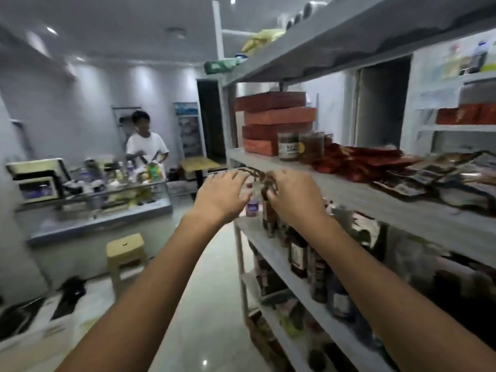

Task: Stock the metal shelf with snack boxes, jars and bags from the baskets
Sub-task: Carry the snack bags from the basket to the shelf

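Small shop interior, dim, glossy tiled floor; a cluttered desk (94, 208) with a screen at left, one person standing behind it. The metal shelf (349, 194) runs along the right of the view.

Middle tier holds: stacked red snack boxes (276, 122) at the far end, jars (288, 146) just beside them, then red bags (362, 162) and flat dark packets toward the near end. Bottles fill the tier below. No baskets in view.

Left hand (221, 196): fingers spread and apart, holding nothing, hovering off the front edge of the middle tier. Right hand (295, 196): fingers curled together around something small and dark at the shelf lip; blur hides what it is, so I cannot tell whether it is truly clamped.

Risks, as judged:
- Jars sit near the front edge; a sweep of either forearm could tip them.
- Bottles directly under the right hand could be knocked if it drops.
- The box stack steps unevenly and nearly reaches the tier above; adding on top may jam.

Open room: a bare strip along the front edge, from the boxes' corner toward the hands. The aisle floor is clear, with a yellow stool (126, 253) well apart.
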